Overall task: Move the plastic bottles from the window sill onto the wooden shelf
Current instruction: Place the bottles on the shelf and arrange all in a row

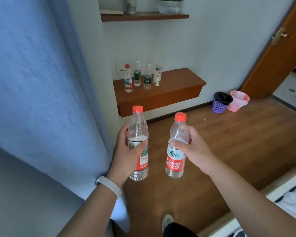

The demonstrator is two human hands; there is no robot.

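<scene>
OK, both hands loaded. Left hand (125,151) is wrapped round the left bottle (138,127) at mid-body, thumb across the label. Right hand (195,147) grips the right bottle (175,161) just above its label, thumb in front, fingers behind. Both bottles are upright with red caps up and long axes near vertical. They're apart from each other, held in the air over the floor. Sill isn't in view.

Key relation: the shelf (178,82) lies ahead of both hands, well apart from them. Four bottles (147,77) stand in a row on its left end by the wall, and the bare top runs to their right. The right bottle lines up with that bare stretch. The left bottle sits under the occupied end, close to the curtain (41,82).

My read:
- Carry phase, neither bottle placed yet.
- No reorienting needed: go forward, then set down base first.
- Right hand has the cleaner path. Left has to angle right or land in front of the row.
- Main risk is clipping the standing row.
- The upper shelf (143,17) also holds bottles, but I take the lower one as the target.
</scene>
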